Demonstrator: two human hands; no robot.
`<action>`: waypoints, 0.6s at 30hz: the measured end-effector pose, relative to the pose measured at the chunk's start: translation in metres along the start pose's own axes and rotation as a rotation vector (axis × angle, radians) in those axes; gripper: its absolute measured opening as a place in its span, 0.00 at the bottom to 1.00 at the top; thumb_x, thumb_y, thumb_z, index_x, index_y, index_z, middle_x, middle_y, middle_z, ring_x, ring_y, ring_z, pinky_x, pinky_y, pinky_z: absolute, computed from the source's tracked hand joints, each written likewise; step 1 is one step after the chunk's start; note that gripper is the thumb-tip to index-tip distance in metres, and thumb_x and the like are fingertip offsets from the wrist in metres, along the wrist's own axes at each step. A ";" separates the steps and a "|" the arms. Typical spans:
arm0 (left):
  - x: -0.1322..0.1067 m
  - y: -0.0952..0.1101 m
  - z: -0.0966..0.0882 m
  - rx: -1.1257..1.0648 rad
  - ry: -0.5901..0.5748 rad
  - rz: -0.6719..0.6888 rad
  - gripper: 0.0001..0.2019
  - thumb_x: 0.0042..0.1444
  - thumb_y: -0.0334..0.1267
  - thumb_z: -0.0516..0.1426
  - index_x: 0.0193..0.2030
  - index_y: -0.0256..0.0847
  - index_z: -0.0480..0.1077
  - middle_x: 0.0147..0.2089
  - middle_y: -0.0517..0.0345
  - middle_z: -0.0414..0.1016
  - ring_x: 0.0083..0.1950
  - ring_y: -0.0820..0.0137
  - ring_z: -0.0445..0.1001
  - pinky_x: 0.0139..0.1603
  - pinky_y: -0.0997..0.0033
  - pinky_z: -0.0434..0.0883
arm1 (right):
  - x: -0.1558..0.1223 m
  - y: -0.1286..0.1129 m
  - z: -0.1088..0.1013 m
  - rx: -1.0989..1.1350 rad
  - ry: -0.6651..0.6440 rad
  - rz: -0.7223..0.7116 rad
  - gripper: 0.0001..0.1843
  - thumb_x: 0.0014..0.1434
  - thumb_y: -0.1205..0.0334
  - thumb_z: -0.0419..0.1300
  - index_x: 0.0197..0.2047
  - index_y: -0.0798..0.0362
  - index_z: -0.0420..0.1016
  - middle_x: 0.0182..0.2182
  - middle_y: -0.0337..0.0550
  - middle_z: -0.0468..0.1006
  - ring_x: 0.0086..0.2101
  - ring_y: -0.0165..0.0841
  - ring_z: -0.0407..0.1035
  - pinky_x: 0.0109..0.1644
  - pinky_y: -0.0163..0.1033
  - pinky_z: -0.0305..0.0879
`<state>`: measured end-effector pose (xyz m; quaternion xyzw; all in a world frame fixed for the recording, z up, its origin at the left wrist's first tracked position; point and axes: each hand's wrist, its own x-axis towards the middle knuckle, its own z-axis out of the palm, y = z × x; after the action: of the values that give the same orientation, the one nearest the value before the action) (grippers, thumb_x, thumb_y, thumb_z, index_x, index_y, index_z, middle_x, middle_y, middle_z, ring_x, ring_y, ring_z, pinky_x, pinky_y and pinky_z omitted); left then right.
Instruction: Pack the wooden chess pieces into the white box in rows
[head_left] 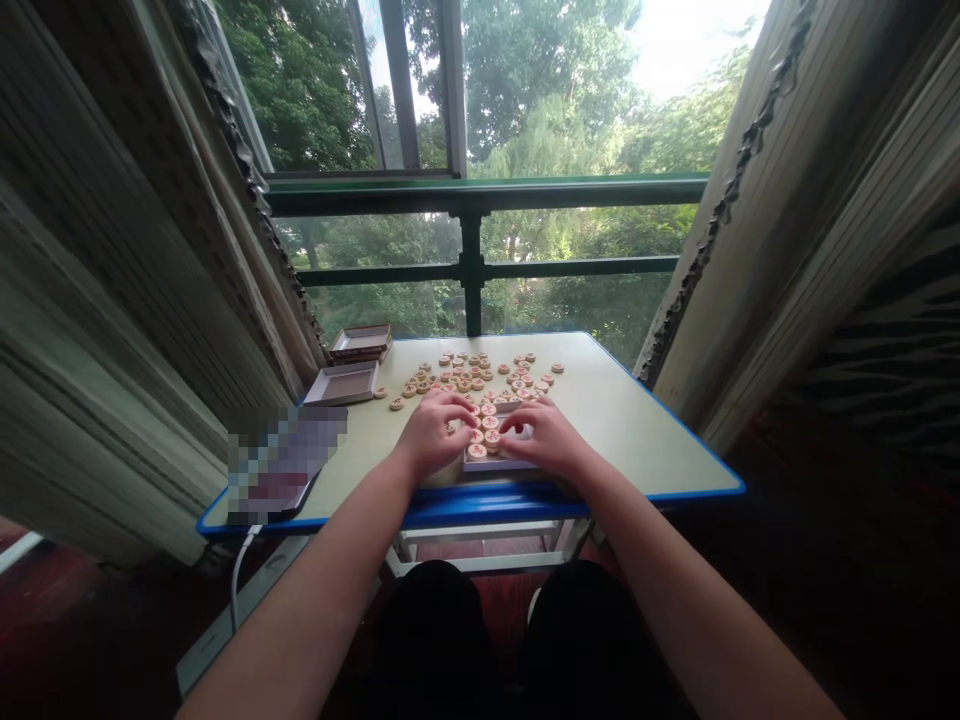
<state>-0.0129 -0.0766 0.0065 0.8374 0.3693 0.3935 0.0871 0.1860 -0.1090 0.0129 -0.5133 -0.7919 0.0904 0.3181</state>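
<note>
Round wooden game pieces (pixel 480 375) with red and dark marks lie scattered over the far half of a pale table. A shallow tray (pixel 491 462) near the front edge holds a few of them. My left hand (pixel 433 430) rests at the tray's left side, fingers curled over pieces there. My right hand (pixel 546 435) lies on the tray's right side, fingers bent and touching the pieces. What each hand's fingertips pinch is too small to make out.
The table (pixel 645 430) has a blue rim and stands against a window with a green railing (pixel 472 265). An open box lid (pixel 343 383) and a second box (pixel 361 342) sit at the back left. A blurred device with a white cable lies at the front left corner.
</note>
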 end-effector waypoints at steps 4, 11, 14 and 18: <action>0.001 -0.001 0.000 0.005 -0.003 0.000 0.06 0.46 0.31 0.56 0.24 0.43 0.75 0.37 0.57 0.77 0.44 0.63 0.71 0.56 0.57 0.63 | -0.001 0.001 0.000 0.006 0.001 -0.004 0.06 0.47 0.60 0.63 0.31 0.49 0.80 0.29 0.41 0.75 0.36 0.35 0.64 0.45 0.41 0.60; 0.001 -0.002 0.001 0.010 0.012 -0.010 0.07 0.45 0.30 0.56 0.24 0.42 0.75 0.37 0.57 0.77 0.44 0.63 0.71 0.54 0.57 0.64 | -0.001 0.000 0.000 0.009 0.015 -0.015 0.05 0.47 0.60 0.63 0.28 0.50 0.80 0.28 0.41 0.75 0.35 0.35 0.64 0.45 0.41 0.60; 0.001 -0.003 0.001 0.007 0.019 -0.015 0.06 0.46 0.30 0.56 0.24 0.42 0.74 0.36 0.56 0.77 0.43 0.63 0.72 0.56 0.56 0.63 | -0.001 -0.001 -0.001 0.022 0.018 -0.019 0.05 0.46 0.59 0.64 0.27 0.50 0.79 0.28 0.41 0.75 0.35 0.35 0.64 0.44 0.41 0.60; 0.002 -0.004 0.001 0.011 0.031 -0.026 0.06 0.46 0.31 0.56 0.24 0.42 0.74 0.35 0.56 0.77 0.43 0.63 0.72 0.56 0.56 0.63 | -0.001 -0.003 -0.004 0.049 0.042 0.010 0.06 0.48 0.59 0.63 0.28 0.51 0.79 0.27 0.41 0.76 0.34 0.34 0.64 0.44 0.41 0.60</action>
<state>-0.0131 -0.0724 0.0050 0.8269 0.3834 0.4032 0.0820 0.1861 -0.1125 0.0168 -0.5110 -0.7801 0.1006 0.3467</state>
